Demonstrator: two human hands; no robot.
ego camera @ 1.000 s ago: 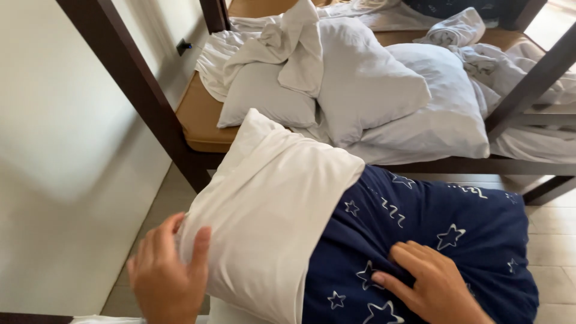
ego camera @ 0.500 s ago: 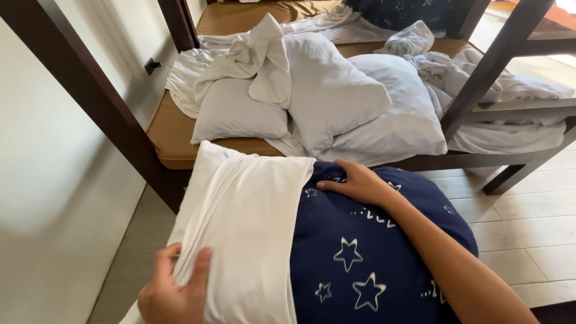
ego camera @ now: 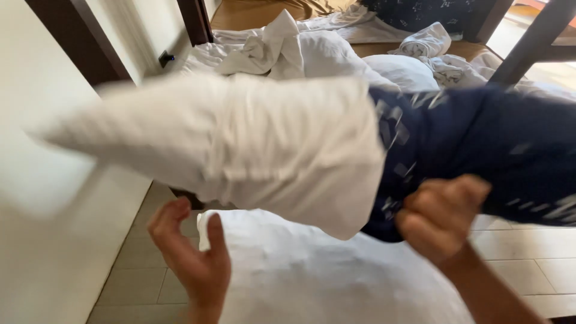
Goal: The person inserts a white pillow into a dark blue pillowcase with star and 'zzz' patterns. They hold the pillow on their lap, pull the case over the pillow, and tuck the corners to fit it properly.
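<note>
A white pillow (ego camera: 240,144) hangs blurred in mid-air across the view, its right part covered by a dark blue pillowcase with white stars (ego camera: 480,150). My right hand (ego camera: 441,216) is clenched on the lower edge of the blue pillowcase where it meets the white pillow. My left hand (ego camera: 189,252) is below the pillow with fingers spread, holding nothing, just above the edge of a white sheet (ego camera: 312,276).
A dark wooden bunk-bed frame (ego camera: 195,21) stands ahead, its mattress piled with crumpled white bedding (ego camera: 288,48) and pillows (ego camera: 408,69). A white wall (ego camera: 42,240) runs along the left. Grey floor tiles (ego camera: 138,270) lie between wall and bed.
The pillow has swung up off the bed into the air. My left hand has let go of its white end. My right hand shifted from the top to the pillowcase's lower edge.
</note>
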